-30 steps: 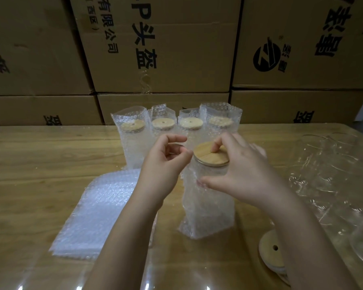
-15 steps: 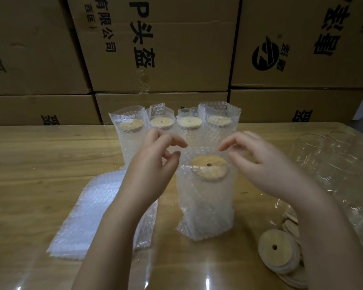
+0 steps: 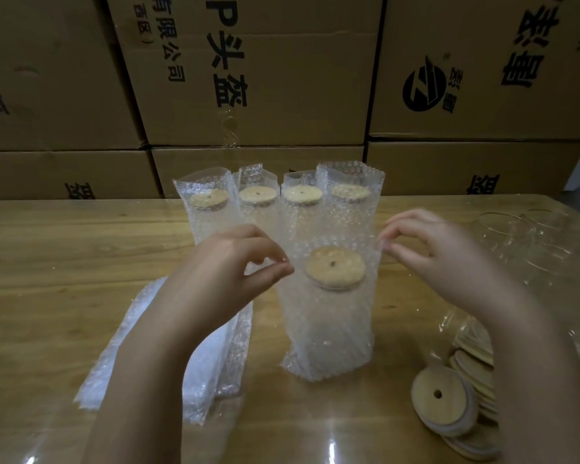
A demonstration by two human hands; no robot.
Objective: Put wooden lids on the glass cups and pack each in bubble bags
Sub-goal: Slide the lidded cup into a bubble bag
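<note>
- In the middle of the table (image 3: 47,262) stands a glass cup (image 3: 329,329), upright inside a bubble bag (image 3: 332,356), with its wooden lid (image 3: 335,269) on top and showing through the plastic.
- The left hand (image 3: 228,272) pinches the left edge of the bag's mouth between thumb and fingertips; its other fingers are curled.
- The right hand (image 3: 439,259) pinches the right edge in the same narrow way, so the two hands hold the mouth stretched above the lid.
- We judge the step in hand to be bagging this cup: the lid is on, the cup sits at the bottom of the bag, and the bag's top rises clear of the lid.
- Just beyond it, four packed cups (image 3: 302,202) stand in a row on the far side, each lidded and bagged, so we take this as the fifth.
- Next, we think, the bag needs settling straight and the cup setting beside that row; glass under thin plastic calls for a firm hold low on the body, not by the loose top.
- A stack of flat bubble bags (image 3: 168,346) lies near left, partly under the left arm.
- Loose wooden lids (image 3: 446,406) are piled near right, and bare glass cups (image 3: 529,236) wait far right, so more work remains.
</note>
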